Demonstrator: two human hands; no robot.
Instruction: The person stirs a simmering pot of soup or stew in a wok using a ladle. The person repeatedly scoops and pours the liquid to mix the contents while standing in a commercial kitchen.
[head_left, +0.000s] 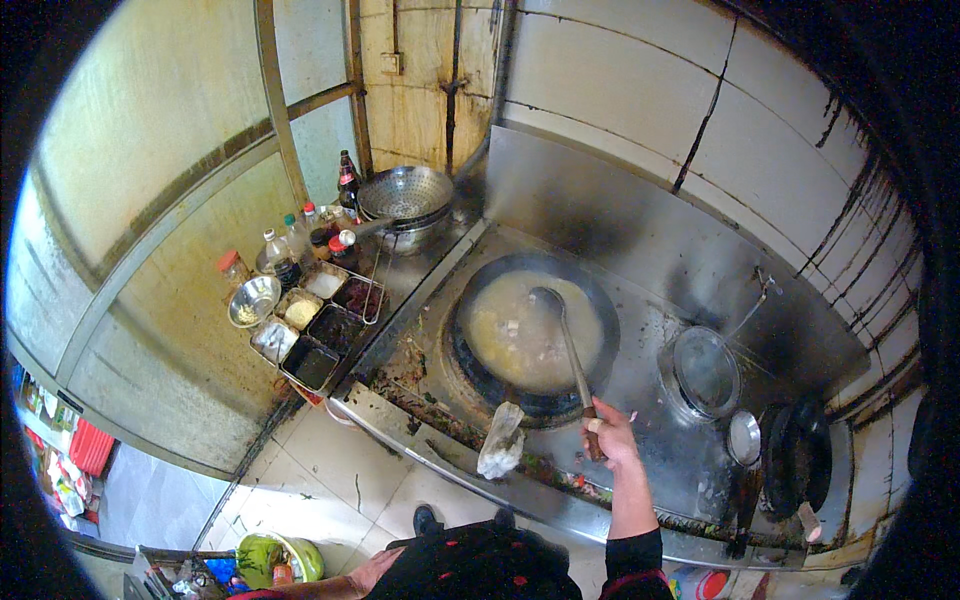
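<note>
My right hand (611, 435) is closed around the wooden grip of a long-handled metal ladle (571, 349). The ladle's bowl dips into pale, cloudy liquid (517, 337) with small light pieces in it, inside a large black wok (480, 371) set in the stove. Down at my left side, my left hand (376, 571) rests against or beside my dark apron (480, 562); its fingers are partly hidden. A crumpled whitish cloth (501, 442) lies over the wok's near side, close to the stove's front edge, left of my right hand.
Seasoning trays (311, 360), bottles (281, 259) and a metal colander (405, 195) stand at left. To the right are a lidded pot (705, 371), a small metal bowl (744, 437) and a black pan (799, 457). Food scraps (577, 480) line the front gutter. A green-lined bin (304, 551) stands below.
</note>
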